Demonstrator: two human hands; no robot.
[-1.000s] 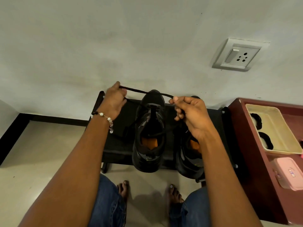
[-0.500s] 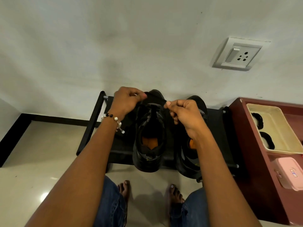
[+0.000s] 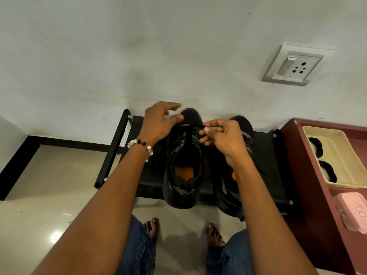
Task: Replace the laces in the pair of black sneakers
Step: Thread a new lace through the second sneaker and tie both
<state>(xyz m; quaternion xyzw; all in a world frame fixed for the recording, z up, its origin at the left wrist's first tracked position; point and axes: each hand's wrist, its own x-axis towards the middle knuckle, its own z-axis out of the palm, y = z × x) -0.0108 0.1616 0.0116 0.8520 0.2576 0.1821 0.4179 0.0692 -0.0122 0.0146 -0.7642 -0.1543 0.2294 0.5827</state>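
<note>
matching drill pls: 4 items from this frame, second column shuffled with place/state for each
Column 1
1. left hand
2. right hand
3. pink case
4. wall socket

Column 2
A. pinches the black lace over the left sneaker
B. on the maroon cabinet, near the frame's right edge
C. fingers spread, holding nothing
D. on the white wall, upper right

Pairs: 1-C, 2-A, 3-B, 4-D
</note>
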